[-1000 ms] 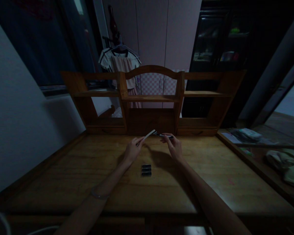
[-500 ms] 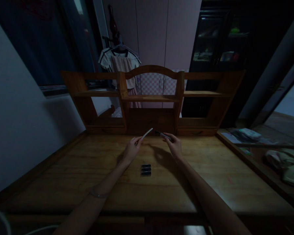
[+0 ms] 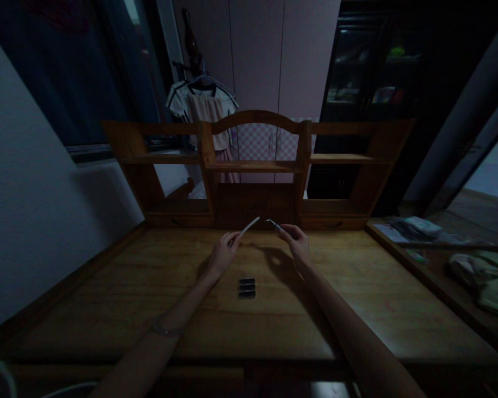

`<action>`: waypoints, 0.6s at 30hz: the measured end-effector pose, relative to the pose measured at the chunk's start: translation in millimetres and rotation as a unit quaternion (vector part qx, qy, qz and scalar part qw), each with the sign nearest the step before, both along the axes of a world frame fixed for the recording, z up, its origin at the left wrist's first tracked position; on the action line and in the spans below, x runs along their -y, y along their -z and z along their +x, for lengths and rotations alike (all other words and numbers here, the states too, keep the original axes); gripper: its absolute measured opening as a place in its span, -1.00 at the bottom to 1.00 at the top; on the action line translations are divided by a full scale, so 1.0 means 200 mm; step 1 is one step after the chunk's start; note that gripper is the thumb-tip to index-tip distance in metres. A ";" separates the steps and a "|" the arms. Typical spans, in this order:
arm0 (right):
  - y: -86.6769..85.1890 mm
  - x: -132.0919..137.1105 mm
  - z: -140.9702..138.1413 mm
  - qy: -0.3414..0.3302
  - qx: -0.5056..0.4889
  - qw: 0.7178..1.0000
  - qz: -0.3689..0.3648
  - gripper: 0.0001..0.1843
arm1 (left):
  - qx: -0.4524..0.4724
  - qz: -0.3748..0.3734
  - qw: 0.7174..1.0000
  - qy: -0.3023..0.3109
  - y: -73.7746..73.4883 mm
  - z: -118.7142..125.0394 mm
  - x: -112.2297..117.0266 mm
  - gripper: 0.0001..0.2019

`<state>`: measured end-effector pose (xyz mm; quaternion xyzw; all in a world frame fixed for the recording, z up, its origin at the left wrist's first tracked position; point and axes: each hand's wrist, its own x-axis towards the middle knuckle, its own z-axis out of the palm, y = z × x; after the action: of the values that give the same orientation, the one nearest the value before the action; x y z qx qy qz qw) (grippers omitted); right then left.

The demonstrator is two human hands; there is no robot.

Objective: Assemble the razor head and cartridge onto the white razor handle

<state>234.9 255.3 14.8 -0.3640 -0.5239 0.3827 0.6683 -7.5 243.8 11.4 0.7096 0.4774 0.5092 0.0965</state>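
Note:
My left hand (image 3: 222,255) is closed on a thin pale strip (image 3: 249,225) that points up and to the right. My right hand (image 3: 295,243) pinches a small dark tool with a bent metal tip (image 3: 273,223), aimed to the left. The two tips are close but apart, above the far middle of the wooden desk (image 3: 120,293). Three small dark blocks (image 3: 247,288) lie stacked in a row on the desk, just nearer to me than both hands. A thin bracelet sits on my left wrist.
A wooden shelf hutch (image 3: 257,166) stands at the desk's back edge. Clothes hang on a hanger (image 3: 202,99) behind it, beside a pale wardrobe. At the right, papers and cloth (image 3: 481,271) lie on a lower surface. A wall runs along the left.
My right hand has tilted the tool so its tip now points up and left, a little apart from the strip. The left hand and the strip have barely shifted.

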 end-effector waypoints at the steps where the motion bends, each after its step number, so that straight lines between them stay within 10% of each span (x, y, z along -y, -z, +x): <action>1: 0.00 0.00 0.00 0.003 0.001 1.000 0.000 -0.61 | 0.001 0.001 1.000 0.002 0.00 0.00 0.00 -0.74; 18: -0.03 0.03 -0.02 -0.050 0.054 0.997 -0.002 -0.60 | -0.027 -0.010 0.999 0.025 -0.02 0.03 0.03 -0.73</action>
<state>230.9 248.4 20.2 -0.3591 -0.5755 0.3964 0.6186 -2.1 238.1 15.2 0.7341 0.4667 0.4824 0.1032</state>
